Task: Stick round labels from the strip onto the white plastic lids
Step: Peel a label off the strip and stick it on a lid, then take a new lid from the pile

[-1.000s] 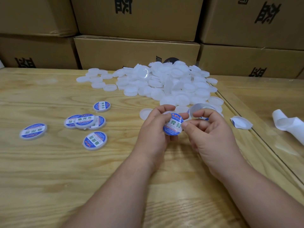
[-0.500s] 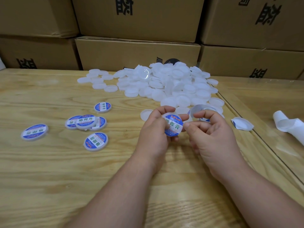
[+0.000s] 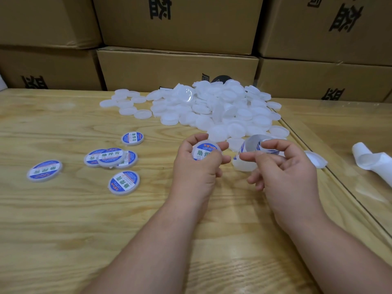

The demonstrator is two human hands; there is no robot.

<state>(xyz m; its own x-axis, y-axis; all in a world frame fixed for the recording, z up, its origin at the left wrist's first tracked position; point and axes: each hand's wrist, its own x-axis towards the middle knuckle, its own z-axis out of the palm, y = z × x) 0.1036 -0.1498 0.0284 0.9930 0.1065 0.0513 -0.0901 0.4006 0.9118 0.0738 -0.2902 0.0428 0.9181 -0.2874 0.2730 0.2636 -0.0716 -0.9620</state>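
My left hand (image 3: pixel 197 168) grips a white lid with a blue and white round label (image 3: pixel 204 152) stuck on it, held just above the table. My right hand (image 3: pixel 284 170) is a short way to its right, apart from the lid, fingers curled with the label strip (image 3: pixel 253 144) looped over the index finger. A big pile of plain white lids (image 3: pixel 222 107) lies behind both hands. Several labelled lids lie to the left, among them a stacked cluster (image 3: pixel 110 155), a single lid (image 3: pixel 124 182) and a far-left lid (image 3: pixel 44 172).
The wooden table (image 3: pixel 63 219) has a seam running down its right side. Curled white backing paper (image 3: pixel 373 161) lies past the seam, and a small white scrap (image 3: pixel 316 159) beside my right hand. Cardboard boxes (image 3: pixel 176 68) wall off the back edge.
My right hand has let go of the labelled lid and drawn away to the right with the strip. My left hand keeps the lid and has shifted slightly left.
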